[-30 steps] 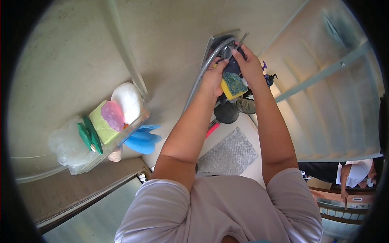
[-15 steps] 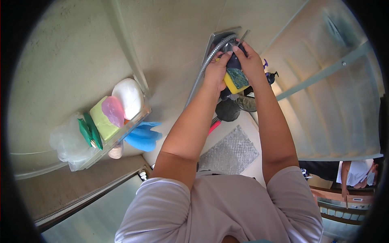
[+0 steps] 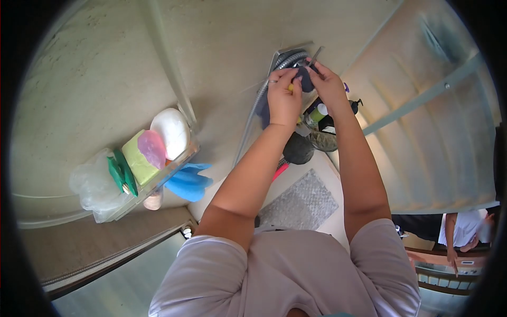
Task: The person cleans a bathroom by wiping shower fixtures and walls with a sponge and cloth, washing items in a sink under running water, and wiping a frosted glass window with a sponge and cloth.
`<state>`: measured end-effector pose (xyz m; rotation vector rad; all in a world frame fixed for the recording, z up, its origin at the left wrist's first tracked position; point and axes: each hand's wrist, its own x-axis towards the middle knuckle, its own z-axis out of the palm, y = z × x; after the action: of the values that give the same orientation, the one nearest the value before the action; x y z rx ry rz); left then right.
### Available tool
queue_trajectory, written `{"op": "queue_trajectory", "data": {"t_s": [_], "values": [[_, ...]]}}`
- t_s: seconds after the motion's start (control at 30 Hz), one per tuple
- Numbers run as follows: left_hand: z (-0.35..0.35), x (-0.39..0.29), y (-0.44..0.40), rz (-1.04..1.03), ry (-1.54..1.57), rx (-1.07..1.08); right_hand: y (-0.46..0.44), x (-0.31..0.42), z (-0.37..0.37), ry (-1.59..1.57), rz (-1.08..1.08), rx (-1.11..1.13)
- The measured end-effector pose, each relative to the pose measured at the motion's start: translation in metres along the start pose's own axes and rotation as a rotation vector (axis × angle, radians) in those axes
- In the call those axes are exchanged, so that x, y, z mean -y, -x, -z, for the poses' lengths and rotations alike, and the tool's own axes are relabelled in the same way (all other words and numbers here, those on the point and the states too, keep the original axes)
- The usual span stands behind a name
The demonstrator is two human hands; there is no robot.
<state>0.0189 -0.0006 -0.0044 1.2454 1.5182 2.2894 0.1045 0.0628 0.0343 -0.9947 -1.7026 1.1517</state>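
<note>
Both my hands are raised at the wall-mounted shower mixer, close to its metal lever (image 3: 316, 55) and ribbed metal hose (image 3: 253, 113). My left hand (image 3: 285, 95) is closed, its thumb and fingers pinching a dark grey, cloth-like piece (image 3: 302, 79). A small yellow bit, like a sponge's edge (image 3: 291, 87), shows at its fingers; the rest is hidden. Opposite, my right hand (image 3: 328, 87) has its fingertips closed on the other side of the dark piece. More dark material (image 3: 262, 108) shows left of my left wrist.
Below my hands are a green bottle with a white cap (image 3: 317, 113), a black pump bottle (image 3: 355, 105) and a dark rounded item (image 3: 299, 149). A clear shelf (image 3: 158, 179) on the left holds several packages, with blue gloves (image 3: 189, 182) hanging. A grey mat (image 3: 301, 201) lies below. Another person (image 3: 465, 230) is at right.
The yellow-and-green sponge that hung below my hands is now mostly out of sight. My left hand has turned and lowered slightly, and dark material now shows left of its wrist.
</note>
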Motion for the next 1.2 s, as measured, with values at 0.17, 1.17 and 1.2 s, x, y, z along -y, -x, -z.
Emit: {"op": "queue_trajectory", "data": {"t_s": [0.17,1.17,1.2], "values": [[-0.01,0.005,0.007,-0.13,-0.14,0.012,-0.003,-0.004,0.0,0.004,-0.005,-0.023],[0.031,-0.027,-0.013,0.115,0.017,0.251,0.015,-0.003,-0.032,-0.192,0.223,-0.434],[0.032,-0.028,-0.015,0.136,0.056,0.255,0.006,-0.011,-0.043,-0.052,0.257,-0.422]]}}
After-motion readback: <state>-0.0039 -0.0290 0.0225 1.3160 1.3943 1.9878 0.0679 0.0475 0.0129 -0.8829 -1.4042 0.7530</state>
